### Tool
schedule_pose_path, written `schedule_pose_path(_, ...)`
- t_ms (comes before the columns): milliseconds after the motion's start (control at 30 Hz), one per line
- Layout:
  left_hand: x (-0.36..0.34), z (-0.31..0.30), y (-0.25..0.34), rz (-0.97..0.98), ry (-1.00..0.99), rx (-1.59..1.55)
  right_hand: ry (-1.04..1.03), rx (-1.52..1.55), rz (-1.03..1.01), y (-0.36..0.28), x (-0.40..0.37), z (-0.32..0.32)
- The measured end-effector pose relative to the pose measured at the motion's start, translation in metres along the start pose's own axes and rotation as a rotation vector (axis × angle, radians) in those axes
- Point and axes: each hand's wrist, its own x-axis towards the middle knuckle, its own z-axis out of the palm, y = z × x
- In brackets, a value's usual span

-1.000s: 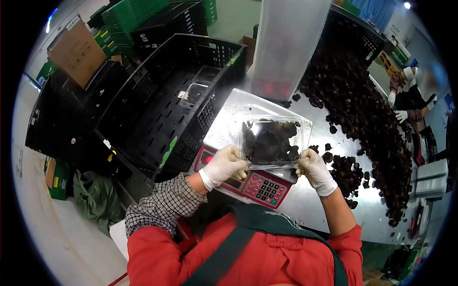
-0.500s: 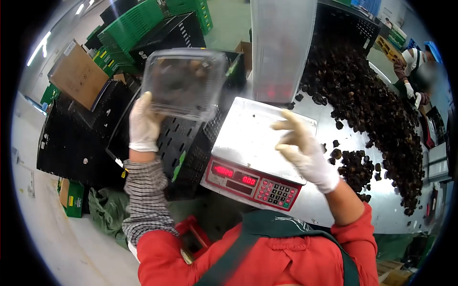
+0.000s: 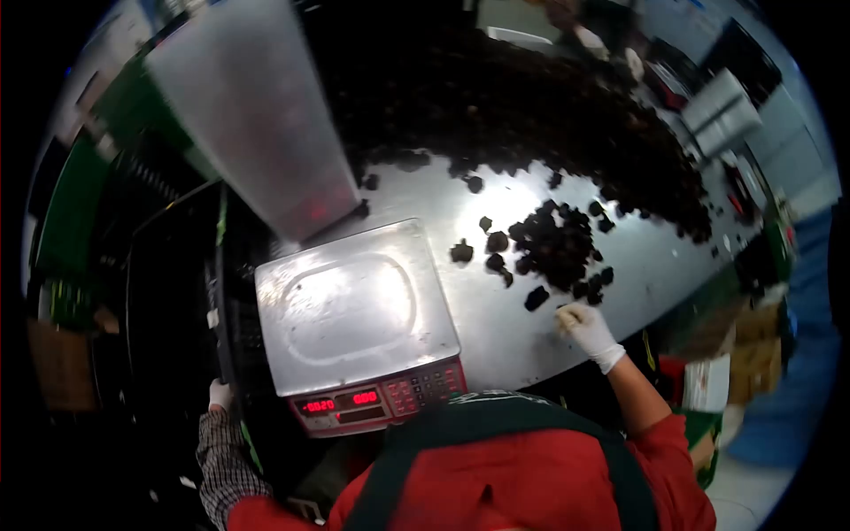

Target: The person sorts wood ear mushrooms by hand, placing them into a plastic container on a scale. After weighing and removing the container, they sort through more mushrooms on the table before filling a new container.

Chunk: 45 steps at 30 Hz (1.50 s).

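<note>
My right hand (image 3: 589,336), in a white glove, is above the metal table with its fingers curled together. Whether anything is in them is too small to tell. Just beyond its fingertips lies a small pile of dark, lumpy pieces (image 3: 553,243), with one loose dark piece (image 3: 537,298) closest. Low on the left, my gloved left hand (image 3: 220,395) is at the edge of a black crate (image 3: 215,292), its fingers hidden in shadow. Between my hands stands a red scale (image 3: 354,310) with a bare metal pan; its red display is lit.
A tall translucent bin (image 3: 257,115) stands behind the scale. A large heap of dark pieces (image 3: 531,115) covers the back of the metal table (image 3: 496,345). At the far side a co-worker's gloved hand (image 3: 634,64) shows. Cardboard boxes (image 3: 757,350) are at the right.
My left hand has dropped from the upper left to the crate edge, and the clear plastic box it held is out of sight. My right hand has moved from the scale to the small pile. The view has turned right.
</note>
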Motion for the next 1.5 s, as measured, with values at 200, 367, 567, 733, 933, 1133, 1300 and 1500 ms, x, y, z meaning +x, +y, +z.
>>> schedule_pose_path(200, -0.099, -0.233, 0.267, 0.69, 0.632, -0.67, 0.076, -0.553, -0.218, 0.027, -0.015, 0.061)
schedule_pose_path(367, -0.201, -0.37, 0.448, 1.377, 1.146, -0.369, 0.221, -0.561, -0.435, 0.034, -0.01, 0.069)
schedule_pose_path(567, -0.132, -0.463, 0.565, 1.131, 0.864, 0.012, 0.331, -0.548, -0.574, 0.049, -0.011, 0.073)
schedule_pose_path(733, -0.08, -0.507, 0.581, 1.012, 0.548, 0.105, 0.379, -0.522, -0.601, 0.054, -0.011, 0.074)
schedule_pose_path(933, -0.108, -0.524, 0.595, 0.97, 0.807, 0.38, 0.395, -0.437, -0.614, 0.056, -0.006, 0.075)
schedule_pose_path(1133, -0.267, -0.446, 0.541, 1.281, 1.177, -0.01, 0.315, -0.359, -0.58, 0.052, -0.008, 0.066)
schedule_pose_path(1300, -0.396, -0.305, 0.447, 1.487, 0.724, 0.024, 0.21, -0.205, -0.757, -0.001, 0.041, 0.051)
schedule_pose_path(1500, -0.408, -0.127, 0.384, 1.278, 0.359, 0.278, 0.226, -0.703, -0.837, -0.056, 0.197, 0.04)
